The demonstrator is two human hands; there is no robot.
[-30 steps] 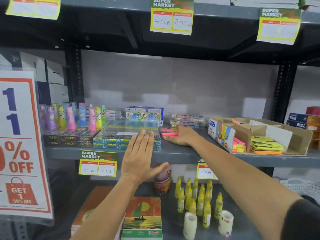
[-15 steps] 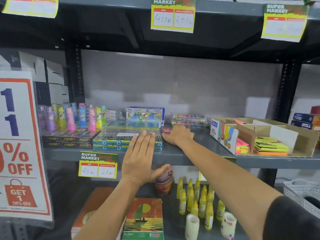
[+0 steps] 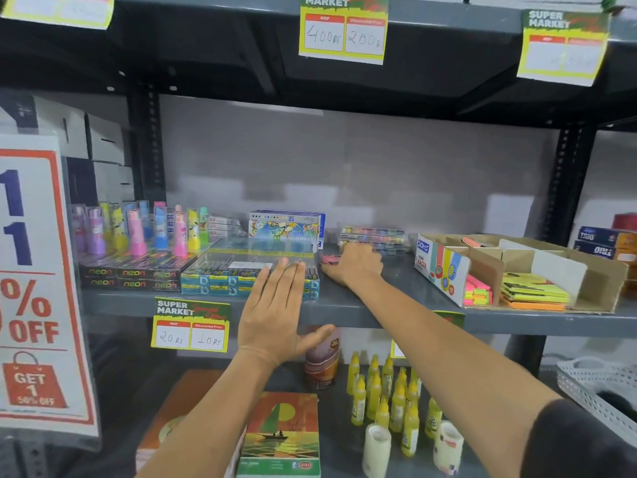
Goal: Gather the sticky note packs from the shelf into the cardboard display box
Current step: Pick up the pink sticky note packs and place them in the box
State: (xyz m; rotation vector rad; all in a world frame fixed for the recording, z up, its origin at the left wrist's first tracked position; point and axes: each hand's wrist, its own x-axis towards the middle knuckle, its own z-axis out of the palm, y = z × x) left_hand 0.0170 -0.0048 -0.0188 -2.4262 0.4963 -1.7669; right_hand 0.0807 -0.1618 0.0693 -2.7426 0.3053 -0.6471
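Note:
A pink sticky note pack [image 3: 329, 259] lies on the grey middle shelf [image 3: 379, 305], mostly covered by my right hand [image 3: 355, 267], whose fingers curl down over it. The cardboard display box [image 3: 489, 262] stands on the same shelf to the right, apart from that hand. Its compartments hold pink sticky note packs [image 3: 477, 292] and a stack of yellow, green and orange ones [image 3: 532, 293]. My left hand [image 3: 275, 308] is held flat with straight fingers in front of the shelf edge, its fingertips against the wrapped pen boxes [image 3: 224, 277], holding nothing.
Neon boxes [image 3: 131, 277] with colourful tubes [image 3: 138, 232] fill the shelf's left end; an oil pastel box [image 3: 286, 229] and paint trays [image 3: 374, 236] stand behind my right hand. Below are glue bottles [image 3: 386, 395], tape rolls [image 3: 377, 450] and a notebook [image 3: 282, 436]. A sale sign [image 3: 34, 281] hangs at left.
My right hand went from lying flat on the pink pack to curling its fingers over it, hiding more of it. My left hand has stayed in place.

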